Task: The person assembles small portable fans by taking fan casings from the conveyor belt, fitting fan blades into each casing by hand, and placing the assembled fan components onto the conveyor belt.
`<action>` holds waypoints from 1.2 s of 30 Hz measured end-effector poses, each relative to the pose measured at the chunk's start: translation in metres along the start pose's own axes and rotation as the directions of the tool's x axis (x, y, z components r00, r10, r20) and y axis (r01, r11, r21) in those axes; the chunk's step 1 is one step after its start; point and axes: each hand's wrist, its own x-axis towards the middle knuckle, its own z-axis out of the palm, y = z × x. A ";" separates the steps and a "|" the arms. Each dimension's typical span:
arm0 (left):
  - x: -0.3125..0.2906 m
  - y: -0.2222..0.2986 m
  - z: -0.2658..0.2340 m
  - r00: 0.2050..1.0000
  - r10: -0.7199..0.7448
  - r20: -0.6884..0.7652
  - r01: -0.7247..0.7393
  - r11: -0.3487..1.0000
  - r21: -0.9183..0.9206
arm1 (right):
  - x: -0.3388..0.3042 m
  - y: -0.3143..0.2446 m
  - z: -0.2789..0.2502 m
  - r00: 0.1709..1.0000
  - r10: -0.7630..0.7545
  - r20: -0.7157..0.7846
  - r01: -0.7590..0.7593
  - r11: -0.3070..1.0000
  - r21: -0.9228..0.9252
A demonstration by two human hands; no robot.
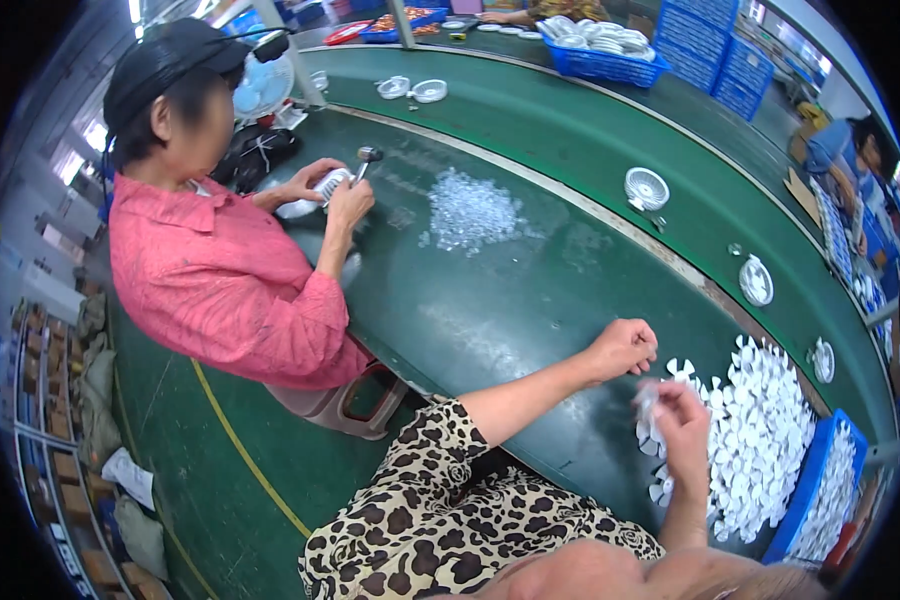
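Note:
My left hand (622, 350) is over the green work table, its fingers curled together. Whatever it may hold is too small to make out. Just nearer to me, my right hand (682, 415) is bent at the fingertips around a small white plastic piece (647, 412), slightly smeared by motion. Both hands are close to each other but apart. Beside and partly under the right hand spreads a large pile of white fan-shaped plastic pieces (760, 440). A blue bin (798, 500) at the right edge holds more small white pieces.
A heap of small clear pieces (470, 210) lies mid-table. At left a co-worker in a pink shirt (220, 280) holds a hammer (368, 157) and a white round part (332, 183). Beyond a low rail, a green conveyor belt (560, 140) carries round white fan housings (647, 188).

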 end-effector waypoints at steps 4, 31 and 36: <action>0.001 0.013 -0.003 0.996 -0.087 0.022 0.089 0.985 -0.150 | 0.004 0.019 0.047 0.923 0.353 0.151 -0.381 0.785 0.488; 0.008 0.018 -0.015 0.993 -0.099 -0.061 0.090 0.987 -0.130 | 0.020 0.034 0.064 0.956 0.265 -0.121 -0.239 0.951 0.196; 0.006 0.019 -0.016 0.994 -0.093 -0.061 0.083 0.986 -0.147 | 0.018 0.028 0.059 0.964 0.222 -0.146 -0.229 0.973 -0.032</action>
